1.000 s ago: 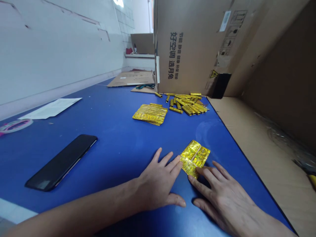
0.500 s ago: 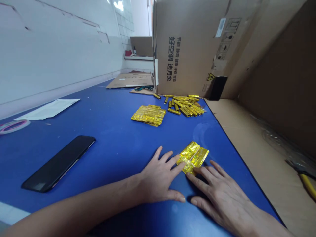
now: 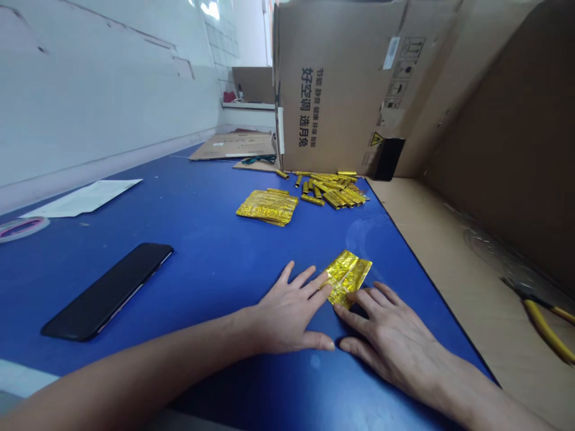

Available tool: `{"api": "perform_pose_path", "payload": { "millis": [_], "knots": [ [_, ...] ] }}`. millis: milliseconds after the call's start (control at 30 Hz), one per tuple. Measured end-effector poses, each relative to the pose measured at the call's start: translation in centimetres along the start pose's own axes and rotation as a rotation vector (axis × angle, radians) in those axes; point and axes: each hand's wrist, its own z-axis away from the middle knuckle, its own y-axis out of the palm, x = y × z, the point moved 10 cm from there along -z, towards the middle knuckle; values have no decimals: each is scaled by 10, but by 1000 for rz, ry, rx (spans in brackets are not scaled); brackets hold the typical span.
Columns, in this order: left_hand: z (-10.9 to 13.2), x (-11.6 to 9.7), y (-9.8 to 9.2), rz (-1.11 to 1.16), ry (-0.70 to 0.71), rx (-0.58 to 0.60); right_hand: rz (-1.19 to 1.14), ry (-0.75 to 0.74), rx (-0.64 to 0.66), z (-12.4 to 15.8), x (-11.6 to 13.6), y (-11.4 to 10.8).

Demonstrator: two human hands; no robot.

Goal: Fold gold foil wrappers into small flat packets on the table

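The blue worktop (image 3: 211, 281) is bordered at upper right by a cardboard box (image 3: 348, 54). Just below and right of centre, a gold foil sheet (image 3: 345, 279) is touched by the splayed left hand (image 3: 291, 314) and loosely bent right hand (image 3: 390, 332); probably light, slick and easily creased, it is best taken by its edges.

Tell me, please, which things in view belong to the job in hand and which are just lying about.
Likely part of the job:
- gold foil piece at the fingertips of the left hand and right hand
- stack of gold sheets
- pile of small gold pieces

Seemingly just lying about:
- black phone
- white paper
- tape roll
- yellow-handled tool
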Motion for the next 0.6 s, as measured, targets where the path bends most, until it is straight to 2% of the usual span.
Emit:
{"api": "perform_pose_path", "payload": {
  "millis": [133,333,600],
  "knots": [
    [-1,2,4,26,-2,26,22,9,-23,-1,1,-6],
    [0,3,5,50,-8,30,93,-46,-142,2,5,-8],
    [1,4,6,61,-15,37,75,-101,-110,8,6,7]
  ]
}}
